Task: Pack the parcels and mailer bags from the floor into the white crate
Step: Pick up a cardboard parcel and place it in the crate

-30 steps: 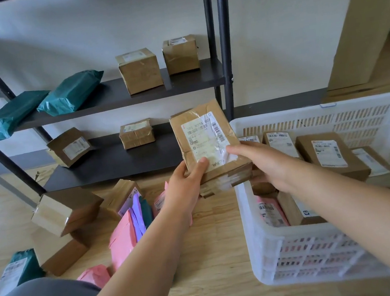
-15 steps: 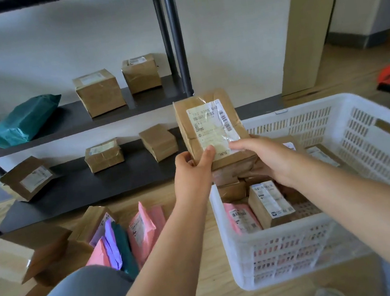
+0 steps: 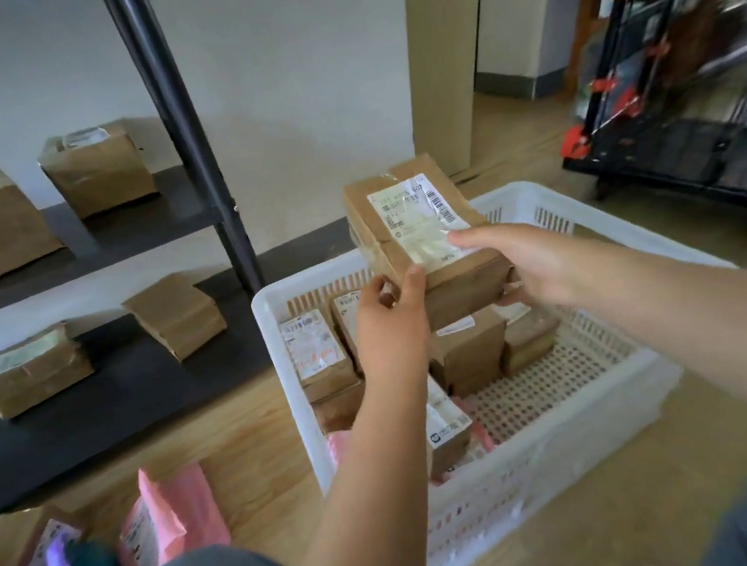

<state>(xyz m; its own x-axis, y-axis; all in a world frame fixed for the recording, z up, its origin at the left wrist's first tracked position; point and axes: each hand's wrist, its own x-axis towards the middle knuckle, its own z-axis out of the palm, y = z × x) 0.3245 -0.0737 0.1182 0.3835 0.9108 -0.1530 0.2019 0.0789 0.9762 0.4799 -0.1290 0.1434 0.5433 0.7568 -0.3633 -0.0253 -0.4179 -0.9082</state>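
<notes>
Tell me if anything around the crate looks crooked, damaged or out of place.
Nothing looks damaged or spilled. One small parcel in the white crate's near corner leans tilted by a pink mailer bag instead of lying flat like the stacked ones. The left hand and right hand hold a labelled parcel above it.

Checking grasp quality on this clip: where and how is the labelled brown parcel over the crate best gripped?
Probably by its near end, one hand from each side, as here: left hand and right hand pinch opposite edges of the brown parcel, thumbs on the labelled top. It is wide, flat and tilted, so a two-sided hold looks steadier.
</notes>
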